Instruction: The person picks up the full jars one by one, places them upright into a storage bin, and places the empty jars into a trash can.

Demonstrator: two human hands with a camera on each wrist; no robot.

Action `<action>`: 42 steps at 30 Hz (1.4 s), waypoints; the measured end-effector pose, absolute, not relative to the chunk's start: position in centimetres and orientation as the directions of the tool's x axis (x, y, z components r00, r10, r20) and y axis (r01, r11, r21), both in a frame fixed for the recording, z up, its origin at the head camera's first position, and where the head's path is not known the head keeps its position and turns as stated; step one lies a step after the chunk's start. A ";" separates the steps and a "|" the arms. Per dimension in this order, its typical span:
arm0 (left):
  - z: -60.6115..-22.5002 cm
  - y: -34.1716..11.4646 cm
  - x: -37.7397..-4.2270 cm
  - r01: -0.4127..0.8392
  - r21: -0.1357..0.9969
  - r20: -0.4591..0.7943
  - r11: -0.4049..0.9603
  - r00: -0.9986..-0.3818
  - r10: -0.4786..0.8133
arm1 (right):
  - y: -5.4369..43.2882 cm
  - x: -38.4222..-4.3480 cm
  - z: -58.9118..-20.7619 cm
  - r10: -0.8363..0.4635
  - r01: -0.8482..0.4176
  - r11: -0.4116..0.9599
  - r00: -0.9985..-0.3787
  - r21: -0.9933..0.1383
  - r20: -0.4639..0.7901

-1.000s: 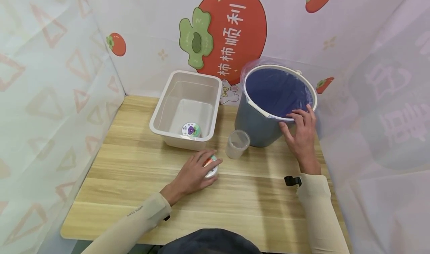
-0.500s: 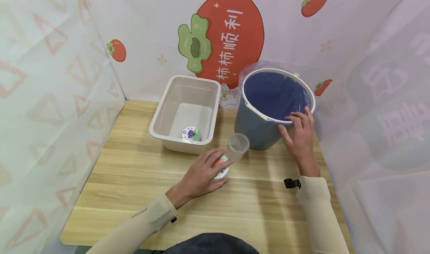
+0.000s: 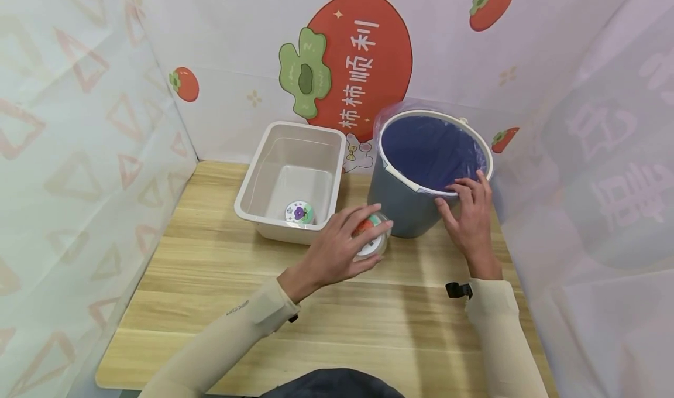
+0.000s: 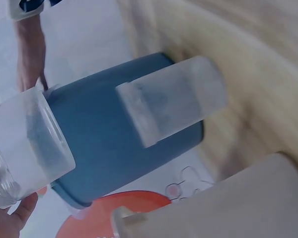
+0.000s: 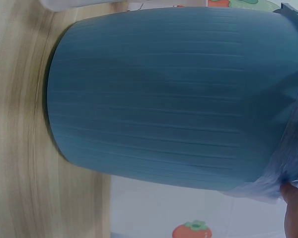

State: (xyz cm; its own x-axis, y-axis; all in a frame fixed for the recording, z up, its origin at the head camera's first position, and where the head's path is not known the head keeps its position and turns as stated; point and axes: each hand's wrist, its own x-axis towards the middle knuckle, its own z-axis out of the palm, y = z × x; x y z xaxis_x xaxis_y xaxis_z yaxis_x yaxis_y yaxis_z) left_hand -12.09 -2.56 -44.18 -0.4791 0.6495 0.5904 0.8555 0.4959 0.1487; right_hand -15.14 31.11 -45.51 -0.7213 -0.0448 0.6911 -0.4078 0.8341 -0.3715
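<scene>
Leftmost on the worktop [image 3: 337, 339], near the bucket [image 3: 402, 213] but apart from it, stood the beige tub [image 3: 289, 231], with a small container [image 3: 299, 212] sitting inside its near end, a purple flower on top. Next came my left hand [image 3: 339, 246], in front of the bucket's left side, its fingers spread round the lidded jar [image 4: 30, 139] and gripping it near the top. I held that jar up in the air, its white lid [image 3: 371, 247] printed in orange and green. Lower down, upright just beside the bucket, stood the clear jar [image 4: 174, 99], which the left wrist view showed apart from the one I gripped. Then the bucket itself, blue with a white rim [image 3: 423, 113] and a see-through liner [image 5: 258, 189] over it. Furthest right, my right hand [image 3: 468, 219] clasped the bucket's near rim, thumb outside on the liner, other fingers hooked over the edge.
</scene>
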 end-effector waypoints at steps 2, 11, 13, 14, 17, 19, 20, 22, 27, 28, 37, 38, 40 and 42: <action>-43.1 -1.8 -12.8 0.859 0.130 0.612 0.495 -0.462 0.642 | 31.2 -15.1 -45.6 -0.043 -0.406 0.835 -0.721 -0.371 0.692; -39.2 1.3 -16.0 0.885 0.058 0.648 0.462 -0.385 0.657 | 31.3 -15.4 -45.5 -0.068 -0.432 0.834 -0.697 -0.343 0.714; -38.7 1.9 -16.4 0.886 0.044 0.640 0.461 -0.379 0.668 | 31.3 -15.5 -45.6 -0.075 -0.435 0.836 -0.694 -0.335 0.716; -38.5 2.1 -16.6 0.886 0.040 0.639 0.462 -0.378 0.670 | 31.3 -15.5 -45.6 -0.080 -0.437 0.837 -0.693 -0.329 0.717; -37.8 2.9 -17.1 0.885 0.040 0.644 0.464 -0.377 0.665 | 31.3 -15.5 -45.5 -0.090 -0.447 0.836 -0.686 -0.320 0.722; -37.5 3.4 -17.4 0.886 0.041 0.654 0.462 -0.373 0.658 | 31.3 -15.6 -45.5 -0.098 -0.456 0.833 -0.679 -0.314 0.728; -37.3 3.6 -17.5 0.886 0.042 0.659 0.461 -0.371 0.654 | 31.2 -15.6 -45.4 -0.099 -0.460 0.831 -0.676 -0.313 0.730; -36.9 4.0 -17.8 0.887 0.039 0.667 0.460 -0.366 0.649 | 31.2 -15.6 -45.4 -0.099 -0.467 0.827 -0.670 -0.314 0.735; -35.5 5.0 -18.4 0.883 0.028 0.674 0.469 -0.363 0.643 | 31.1 -15.6 -45.3 -0.099 -0.472 0.825 -0.662 -0.311 0.743; -35.2 5.2 -18.5 0.882 0.026 0.677 0.471 -0.362 0.641 | 31.1 -15.6 -45.3 -0.099 -0.471 0.826 -0.662 -0.310 0.743; -34.1 7.0 -20.1 0.866 0.024 0.679 0.499 -0.381 0.628 | 31.2 -15.5 -45.4 -0.085 -0.440 0.839 -0.686 -0.319 0.723; -34.2 7.2 -20.3 0.864 0.027 0.674 0.502 -0.387 0.629 | 31.2 -15.4 -45.4 -0.081 -0.437 0.839 -0.689 -0.324 0.721; -34.4 7.6 -20.7 0.859 0.034 0.662 0.510 -0.402 0.633 | 31.2 -15.4 -45.5 -0.077 -0.429 0.842 -0.697 -0.328 0.713; -34.6 8.0 -21.1 0.852 0.042 0.648 0.522 -0.421 0.635 | 31.2 -15.3 -45.5 -0.075 -0.424 0.843 -0.702 -0.331 0.708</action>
